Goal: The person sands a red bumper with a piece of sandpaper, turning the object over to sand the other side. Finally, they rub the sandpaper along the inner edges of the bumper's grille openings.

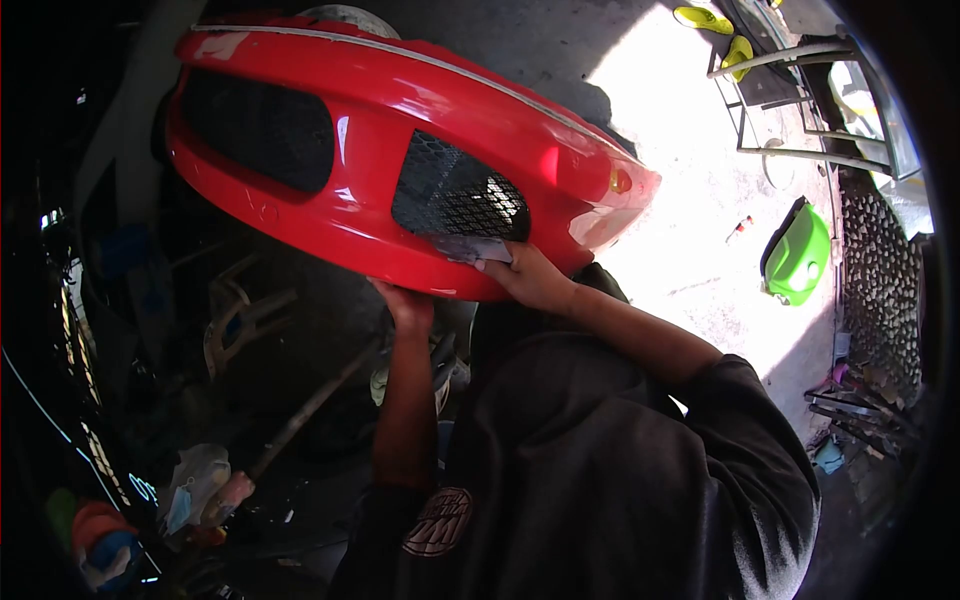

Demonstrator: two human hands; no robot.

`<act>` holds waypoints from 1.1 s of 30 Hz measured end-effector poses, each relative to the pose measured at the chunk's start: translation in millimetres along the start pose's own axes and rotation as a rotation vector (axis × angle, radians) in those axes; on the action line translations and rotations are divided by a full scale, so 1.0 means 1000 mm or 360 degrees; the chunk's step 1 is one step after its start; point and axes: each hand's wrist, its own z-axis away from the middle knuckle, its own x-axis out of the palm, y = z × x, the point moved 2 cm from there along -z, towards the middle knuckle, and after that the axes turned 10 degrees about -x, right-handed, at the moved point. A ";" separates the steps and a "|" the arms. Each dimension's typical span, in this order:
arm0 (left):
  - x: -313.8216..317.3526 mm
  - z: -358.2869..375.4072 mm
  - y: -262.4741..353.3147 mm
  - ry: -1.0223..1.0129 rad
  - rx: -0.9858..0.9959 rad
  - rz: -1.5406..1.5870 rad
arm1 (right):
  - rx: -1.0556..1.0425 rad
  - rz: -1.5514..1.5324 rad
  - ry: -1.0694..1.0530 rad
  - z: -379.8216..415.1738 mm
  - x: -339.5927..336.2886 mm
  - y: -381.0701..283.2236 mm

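A large red bumper (370,215), glossy with two dark openings, spans the upper middle of the view. Black mesh (460,195) shows through its right opening. At its lower edge my left hand (407,307) holds the rim from below, its fingers mostly hidden behind it. My right hand (535,280) is closed on a thin grey sheet (468,248), which lies against the bumper just below the mesh opening. Pale patches mark the bumper's right end.
On the sunlit floor at right lie a green plastic part (798,258) and yellow-green shoes (704,19). A metal frame (810,150) stands beyond them. A long pole (312,412) and plastic bags (197,480) are in the shade at lower left.
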 end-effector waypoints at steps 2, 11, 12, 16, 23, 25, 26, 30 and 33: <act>-0.001 -0.001 0.001 0.0007 0.0009 -0.0021 | -0.0046 0.0021 -0.0004 -0.001 0.001 0.001; -0.013 -0.002 -0.001 0.0017 -0.0027 -0.0047 | -0.0715 0.0520 -0.0169 -0.002 -0.008 -0.022; -0.012 -0.003 -0.001 0.0028 -0.0020 -0.0056 | -0.0711 0.0544 -0.0216 -0.002 -0.009 -0.020; -0.018 -0.007 -0.002 0.0041 -0.0016 -0.0068 | -0.0674 0.0560 -0.0369 -0.001 -0.014 -0.015; -0.029 -0.017 -0.006 -0.0167 -0.0004 0.0068 | -0.0761 0.0670 -0.0357 0.000 -0.007 -0.006; -0.038 -0.024 -0.008 -0.0149 -0.0008 0.0100 | -0.0849 0.0725 -0.0219 0.005 0.003 -0.001; -0.035 -0.023 -0.007 -0.0139 -0.0010 0.0117 | -0.0892 0.0751 -0.0150 0.005 0.006 -0.005; -0.030 -0.009 -0.008 -0.0116 -0.0127 0.0120 | -0.0772 0.0753 -0.0073 -0.008 0.017 -0.012; -0.019 -0.006 -0.004 -0.0089 -0.0063 0.0018 | -0.0701 0.0664 -0.0051 -0.009 0.017 -0.016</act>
